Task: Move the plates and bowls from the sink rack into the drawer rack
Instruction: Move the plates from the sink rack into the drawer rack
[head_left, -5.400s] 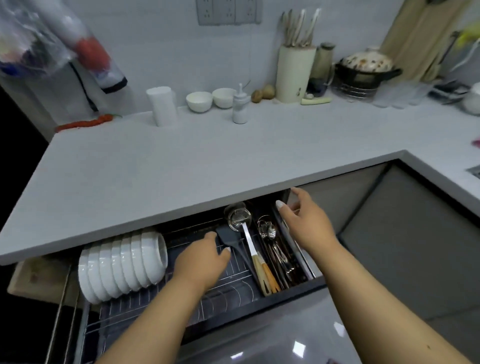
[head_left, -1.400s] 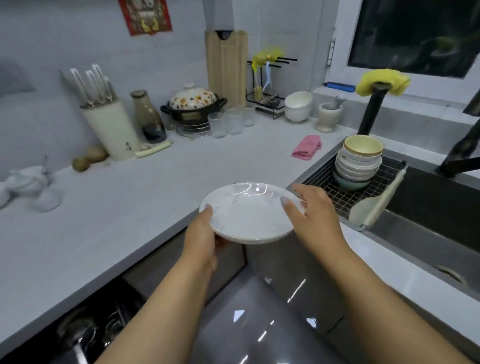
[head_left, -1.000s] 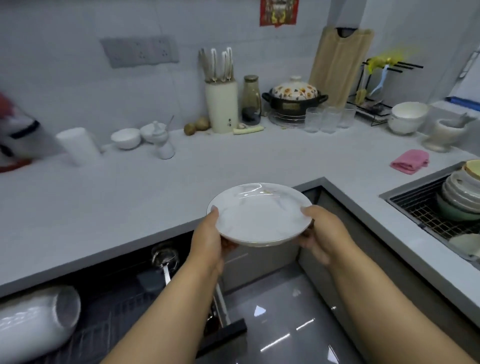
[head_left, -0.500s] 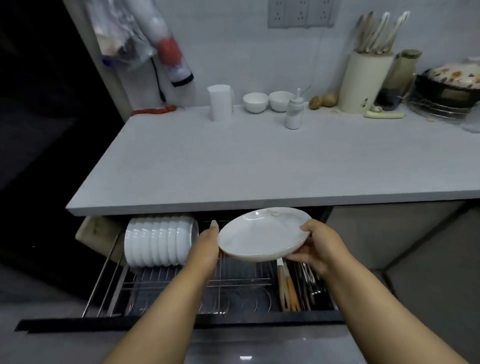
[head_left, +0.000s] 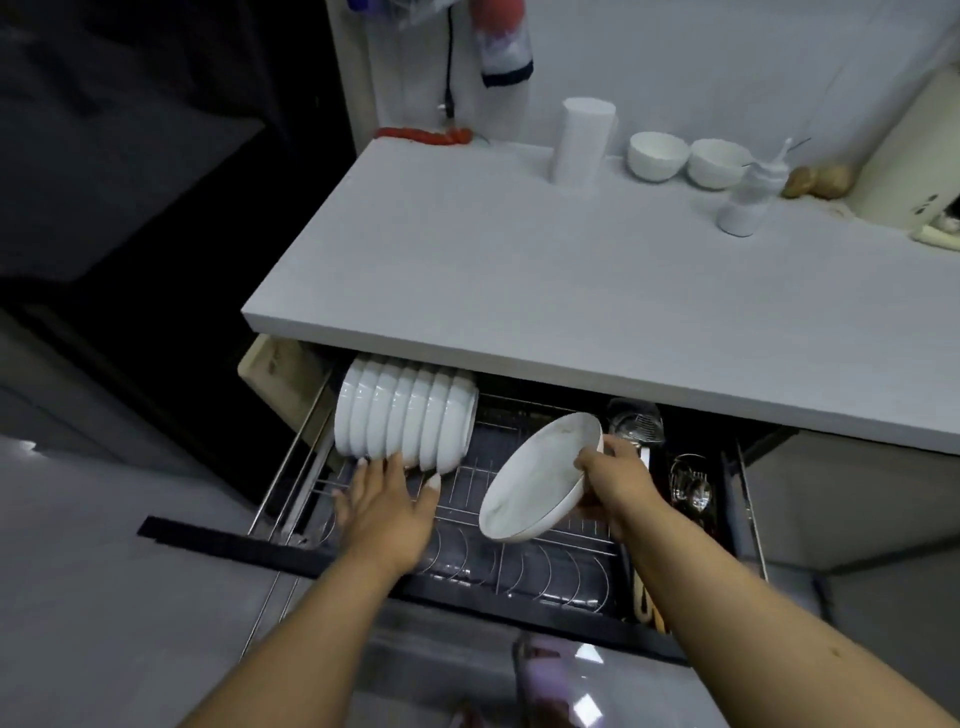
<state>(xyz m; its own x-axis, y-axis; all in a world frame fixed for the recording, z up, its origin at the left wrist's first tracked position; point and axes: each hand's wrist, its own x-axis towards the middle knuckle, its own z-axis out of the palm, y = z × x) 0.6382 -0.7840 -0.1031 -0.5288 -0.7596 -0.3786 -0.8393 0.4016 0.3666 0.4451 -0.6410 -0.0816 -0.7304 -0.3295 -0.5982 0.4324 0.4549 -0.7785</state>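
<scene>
My right hand (head_left: 615, 480) has its grip closed on a white plate (head_left: 540, 480), fingers curled behind the rim at the plate's 3 o'clock side and the thumb over the edge. The plate is tilted on edge, its face turned toward 9 o'clock, and it hangs over the drawer rack (head_left: 550, 564) without touching the wires that I can see. My left hand (head_left: 387, 506) is spread flat with straight fingers and holds nothing; its fingertips (head_left: 434, 483) reach the lower edge of the bowls (head_left: 405, 421), a row of white bowls stood on edge and nested at the rack's 10 o'clock corner. I cannot tell whether the fingertips press on the bowls or only lie against them.

The rack's curved wire slots near 6 o'clock carry nothing. At 3 o'clock of the rack, a narrow tray (head_left: 691, 493) holds spoons and other cutlery, with a metal strainer (head_left: 636, 423) at its far end, just beyond my right hand. A wooden board (head_left: 283, 379) stands at the drawer's 9 o'clock side.

Above the drawer, the worktop (head_left: 519, 270) carries a white cup (head_left: 582, 140), two small white bowls (head_left: 688, 158), a squeeze bottle (head_left: 750, 195) and two potatoes (head_left: 821, 182) along its 12 o'clock edge. A white canister (head_left: 909, 166) at 2 o'clock bears a few small dark marks, too small to read. I find no readable writing or brand anywhere else.
</scene>
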